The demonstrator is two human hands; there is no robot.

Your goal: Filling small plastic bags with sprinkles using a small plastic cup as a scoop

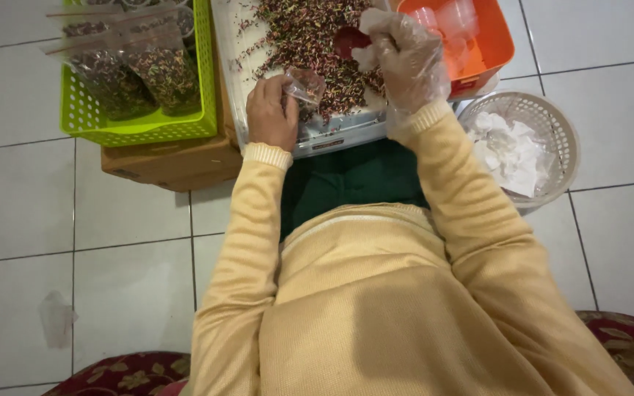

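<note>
We are looking down over a person in a yellow knitted sweater seated above a white tiled floor (23, 220). The left hand (271, 111) is bare and is pinching a small clear plastic bag (304, 84) closed-fingered at its mouth, holding it over the near edge of a white tray (332, 136). The tray is carrying a spread heap of dark mixed granules (310, 37) — reddish, green and brown bits. The right hand (405, 62) is wearing a thin transparent glove and is gripping a small red scoop (350, 40), which is resting in the granules just beside the bag.

To the left of the tray, a lime-green perforated basket (141, 125) is standing on a brown cardboard box (170, 165); it is holding several filled bags (141, 73) of the same granules, standing upright. To the right of the tray, an orange bin (497, 44) is holding clear plastic pieces — we cannot tell exactly what they are. A round white mesh basket (559, 132) is sitting on the floor near the right elbow, containing crumpled white paper (508, 150)
</note>
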